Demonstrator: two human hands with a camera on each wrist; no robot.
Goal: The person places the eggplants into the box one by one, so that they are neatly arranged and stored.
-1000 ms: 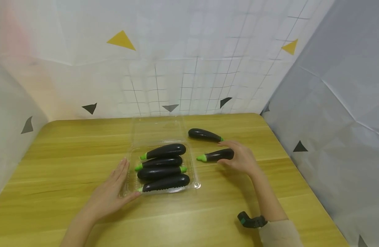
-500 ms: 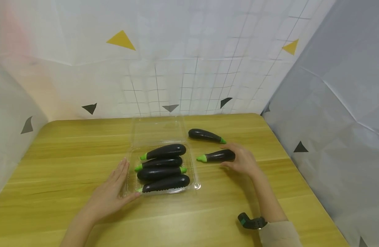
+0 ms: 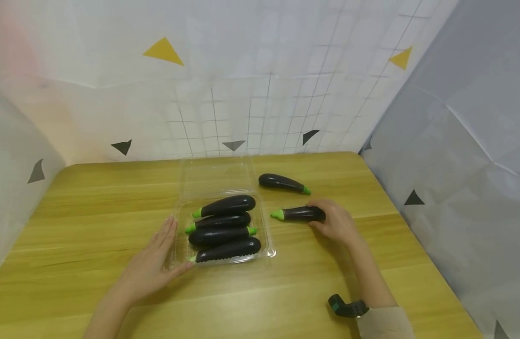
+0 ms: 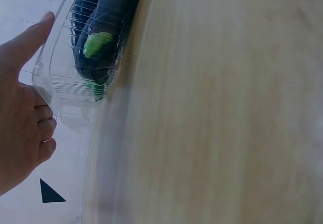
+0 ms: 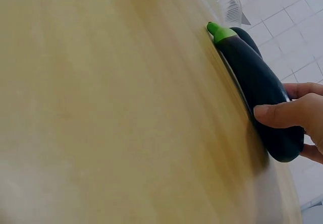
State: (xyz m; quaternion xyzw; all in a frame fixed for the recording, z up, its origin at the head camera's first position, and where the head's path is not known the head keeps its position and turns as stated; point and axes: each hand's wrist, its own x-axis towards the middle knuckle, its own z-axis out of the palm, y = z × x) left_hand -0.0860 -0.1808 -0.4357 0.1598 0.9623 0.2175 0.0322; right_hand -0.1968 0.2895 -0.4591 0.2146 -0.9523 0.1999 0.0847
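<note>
Right-hand fingers (image 5: 305, 89) pinch a long black green-tipped eggplant (image 5: 255, 80); straight left fingers (image 3: 163, 236) touch a clear plastic box (image 3: 265, 230): four are in, two seem left.

I can read no lettering, numbers, brands or labels here; the walls (image 3: 94, 113) carry plain triangles (image 3: 164, 51), yellow, black and grey, and a grid (image 3: 215, 120) of thin lines.

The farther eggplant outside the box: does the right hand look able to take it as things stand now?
Probably not directly: the right hand holds the nearer eggplant. Otherwise, the way to the farther eggplant looks free, with nothing standing between.
</note>
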